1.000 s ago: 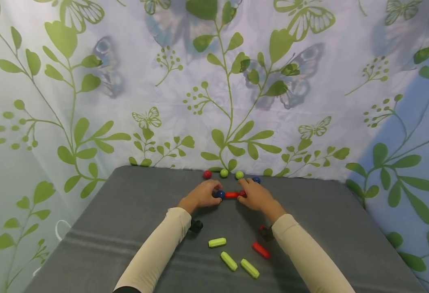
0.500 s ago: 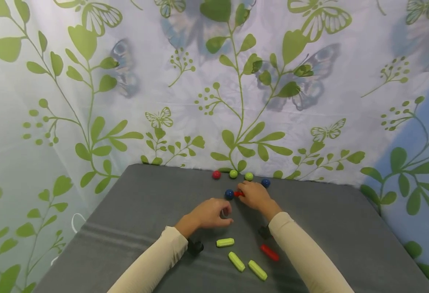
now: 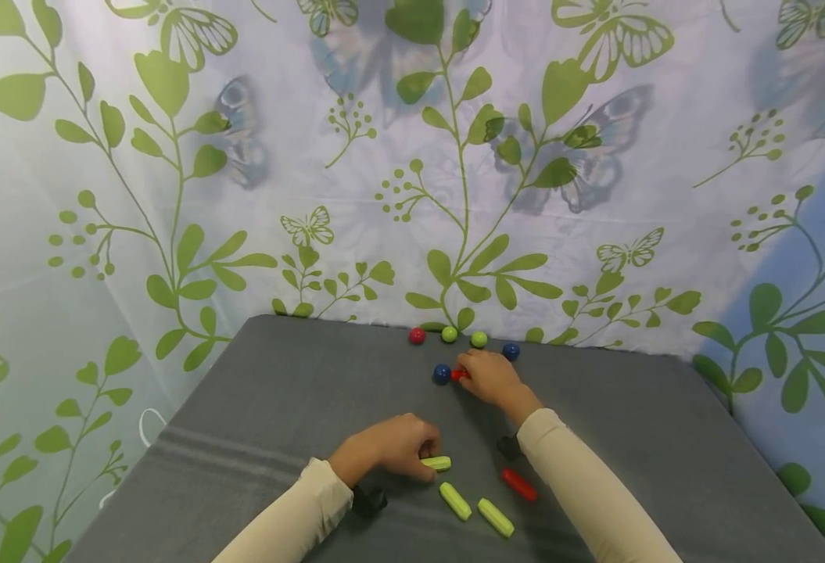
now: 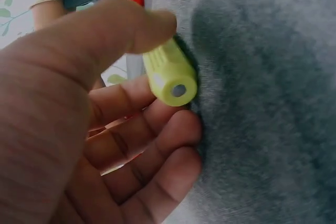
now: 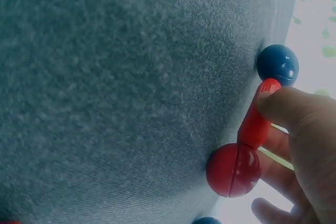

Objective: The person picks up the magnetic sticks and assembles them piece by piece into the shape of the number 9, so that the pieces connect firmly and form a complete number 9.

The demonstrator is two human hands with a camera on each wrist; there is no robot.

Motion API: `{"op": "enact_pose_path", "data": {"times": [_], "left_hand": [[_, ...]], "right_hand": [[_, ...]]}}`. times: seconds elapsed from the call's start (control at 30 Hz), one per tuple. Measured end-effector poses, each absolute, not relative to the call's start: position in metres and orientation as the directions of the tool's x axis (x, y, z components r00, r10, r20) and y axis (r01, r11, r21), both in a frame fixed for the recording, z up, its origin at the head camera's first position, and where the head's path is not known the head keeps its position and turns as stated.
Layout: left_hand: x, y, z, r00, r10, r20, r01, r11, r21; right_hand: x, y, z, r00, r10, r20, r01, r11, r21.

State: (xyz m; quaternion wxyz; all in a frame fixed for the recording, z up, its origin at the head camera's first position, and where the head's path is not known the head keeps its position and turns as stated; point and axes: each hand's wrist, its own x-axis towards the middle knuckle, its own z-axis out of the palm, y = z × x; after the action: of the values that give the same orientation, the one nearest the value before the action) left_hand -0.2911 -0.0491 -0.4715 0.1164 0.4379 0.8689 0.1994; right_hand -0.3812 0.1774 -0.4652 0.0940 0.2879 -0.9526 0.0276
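Observation:
My left hand (image 3: 399, 446) pinches a yellow-green magnetic rod (image 4: 172, 80) between thumb and curled index finger; the rod lies low, at the grey cloth. Farther back, my right hand (image 3: 491, 377) grips a red magnetic rod (image 5: 255, 121) between its thumb and fingers. A blue ball (image 5: 278, 64) sits at one end of that rod and a red ball (image 5: 233, 170) at the other, both touching it. From the head view the red ball is hidden behind the right hand.
Two more yellow-green rods (image 3: 456, 501) and a loose red rod (image 3: 520, 485) lie toward the front. Along the back edge stand a red ball (image 3: 417, 335), two green balls (image 3: 449, 335) and a blue ball (image 3: 511, 352). A patterned curtain (image 3: 356, 180) hangs behind the grey table (image 3: 299, 367).
The left hand has let go of the blue ball, come back toward the front and taken hold of the yellow-green rod. The right hand stays at the red rod. The head view has shifted slightly.

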Motion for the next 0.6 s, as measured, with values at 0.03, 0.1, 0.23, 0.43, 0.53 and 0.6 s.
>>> {"op": "enact_pose_path", "data": {"times": [0.03, 0.1, 0.23, 0.43, 0.53, 0.6], "left_hand": [[-0.291, -0.049, -0.472, -0.593, 0.805, -0.027, 0.713, 0.54, 0.447], [-0.29, -0.048, -0.472, -0.599, 0.8, -0.025, 0.711, 0.546, 0.444], [-0.293, -0.047, -0.476, -0.625, 0.781, -0.003, 0.696, 0.559, 0.45], [-0.307, -0.048, -0.484, -0.777, 0.625, 0.074, 0.554, 0.623, 0.553], [-0.317, -0.046, -0.485, -0.859, 0.505, 0.088, 0.441, 0.641, 0.627], [-0.325, -0.044, -0.485, -0.899, 0.43, 0.083, 0.369, 0.641, 0.673]], "right_hand": [[-0.381, 0.178, -0.465, -0.818, -0.541, 0.195, -0.551, 0.834, 0.002], [-0.381, 0.178, -0.465, -0.822, -0.536, 0.193, -0.546, 0.838, 0.001], [-0.381, 0.179, -0.465, -0.825, -0.531, 0.195, -0.544, 0.839, -0.016], [-0.381, 0.178, -0.466, -0.812, -0.546, 0.206, -0.56, 0.828, -0.014], [-0.381, 0.177, -0.467, -0.813, -0.545, 0.204, -0.56, 0.828, -0.021], [-0.381, 0.177, -0.467, -0.813, -0.545, 0.203, -0.561, 0.827, -0.026]]}}
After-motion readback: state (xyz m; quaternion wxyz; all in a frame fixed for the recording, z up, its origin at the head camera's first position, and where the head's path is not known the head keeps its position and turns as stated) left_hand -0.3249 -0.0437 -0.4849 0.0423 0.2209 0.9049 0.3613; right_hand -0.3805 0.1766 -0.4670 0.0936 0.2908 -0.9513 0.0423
